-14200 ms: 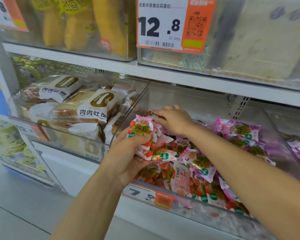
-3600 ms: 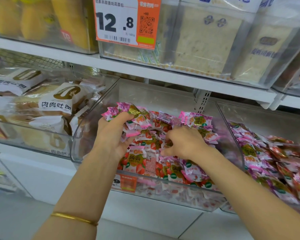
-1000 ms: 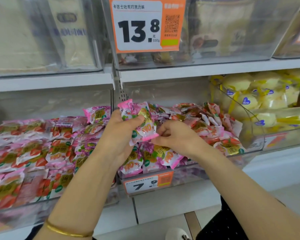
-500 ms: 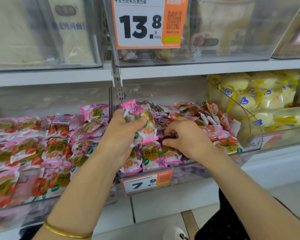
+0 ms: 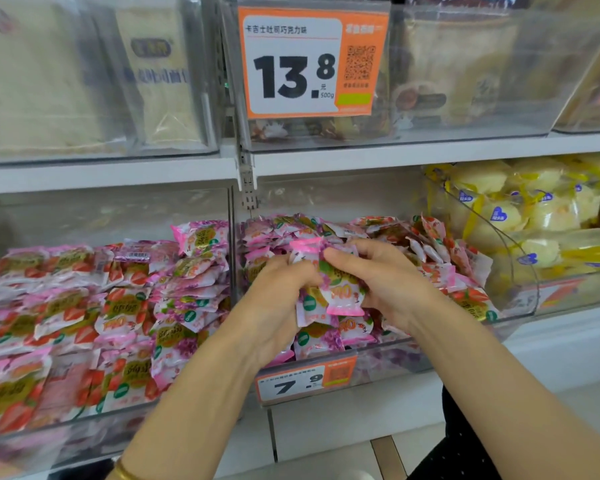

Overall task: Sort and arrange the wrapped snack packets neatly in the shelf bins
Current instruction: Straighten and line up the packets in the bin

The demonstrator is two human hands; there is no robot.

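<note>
Snack packets [image 5: 321, 339] in centre bin [image 5: 395, 362], between left bin [image 5: 49, 445] and right bin [image 5: 568, 292].

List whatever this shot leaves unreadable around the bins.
Head view:
- Packets under the left hand and right hand: how many each grip holds is hidden by the fingers.
- Small print on the 7.9 tag: too small.
- Left bin: cut off by the left edge, blurred.
- Upper bin contents: blurred behind glare.

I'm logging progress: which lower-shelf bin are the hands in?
The middle bin, with the 7.9 tag; left hand and right hand grip pink packets there. The left bin is untouched, the right bin holds yellow packs.
</note>
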